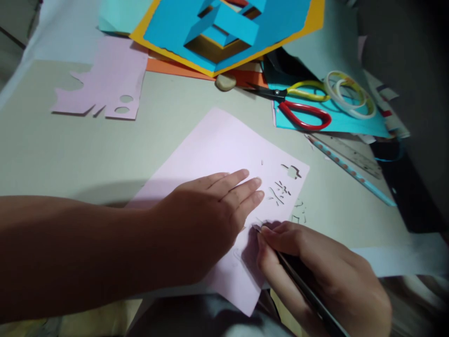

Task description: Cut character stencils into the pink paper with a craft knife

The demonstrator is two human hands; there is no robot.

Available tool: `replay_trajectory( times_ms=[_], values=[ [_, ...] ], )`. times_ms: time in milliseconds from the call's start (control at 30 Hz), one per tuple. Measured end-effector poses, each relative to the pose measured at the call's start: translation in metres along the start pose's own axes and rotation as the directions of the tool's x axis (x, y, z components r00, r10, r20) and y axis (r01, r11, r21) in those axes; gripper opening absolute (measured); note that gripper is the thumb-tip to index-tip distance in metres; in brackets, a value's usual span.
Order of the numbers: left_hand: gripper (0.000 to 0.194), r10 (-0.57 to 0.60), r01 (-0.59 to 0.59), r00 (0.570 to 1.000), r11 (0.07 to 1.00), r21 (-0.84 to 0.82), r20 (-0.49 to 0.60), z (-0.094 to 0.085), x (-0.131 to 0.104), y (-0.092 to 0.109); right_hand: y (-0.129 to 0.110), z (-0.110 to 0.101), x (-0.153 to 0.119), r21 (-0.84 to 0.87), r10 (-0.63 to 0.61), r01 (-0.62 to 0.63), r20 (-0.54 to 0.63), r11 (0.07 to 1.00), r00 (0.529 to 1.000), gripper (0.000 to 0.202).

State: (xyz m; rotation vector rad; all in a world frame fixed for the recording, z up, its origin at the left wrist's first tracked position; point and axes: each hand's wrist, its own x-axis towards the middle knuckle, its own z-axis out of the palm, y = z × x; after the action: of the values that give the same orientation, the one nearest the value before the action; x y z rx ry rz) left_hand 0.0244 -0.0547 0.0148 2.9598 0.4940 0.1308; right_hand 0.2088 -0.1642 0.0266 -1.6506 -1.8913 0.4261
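A pale pink sheet of paper (pixel 217 145) lies at an angle across the front of the table. Small character-like strokes are cut through it near its right corner, and faint pencil lines show lower down. My left hand (pixel 220 206) rests flat on the sheet, fingers stretched out toward those cuts. In my right hand (pixel 315 267) is a slim, dark, pen-shaped craft knife (pixel 304 284), gripped like a pen. Its tip meets the paper just below my left fingers; the tip's exact shape is hard to make out in shadow.
Scissors (pixel 279 95) with yellow and red handles lie behind the sheet, beside tape rolls (pixel 351 93). A light-blue pencil (pixel 351 169) and a clear ruler (pixel 361 154) are at right. A blue-and-yellow pop-up card (pixel 164 28), a small stone-like piece (pixel 226 83) and a pink paper scrap (pixel 115 70) lie farther back.
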Motion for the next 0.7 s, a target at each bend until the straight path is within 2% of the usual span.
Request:
replay_trajectory(
  times_ms=[167, 367, 567, 700],
  values=[
    [0.060, -0.008, 0.007, 1.000, 1.000, -0.029, -0.008, 0.000, -0.002, 0.000, 0.003, 0.003, 0.005, 0.015, -0.037, 0.036, 0.031, 0.999, 0.999, 0.029],
    [0.057, -0.001, 0.002, 0.999, 1.000, 0.006, -0.045, 0.001, -0.002, 0.000, 0.008, 0.000, 0.006, 0.023, -0.067, 0.066, 0.063, 0.998, 0.996, 0.025],
    [0.058, 0.049, -0.048, 0.998, 0.999, 0.023, -0.043, 0.003, -0.001, -0.003, 0.015, -0.001, 0.006, -0.059, -0.125, 0.125, -0.011, 0.990, 0.992, 0.014],
    [0.058, 0.039, -0.036, 0.994, 0.999, 0.031, -0.106, 0.007, 0.000, -0.004, 0.012, 0.000, 0.003, -0.063, -0.109, 0.106, -0.037, 0.992, 0.993, 0.013]
  ],
)
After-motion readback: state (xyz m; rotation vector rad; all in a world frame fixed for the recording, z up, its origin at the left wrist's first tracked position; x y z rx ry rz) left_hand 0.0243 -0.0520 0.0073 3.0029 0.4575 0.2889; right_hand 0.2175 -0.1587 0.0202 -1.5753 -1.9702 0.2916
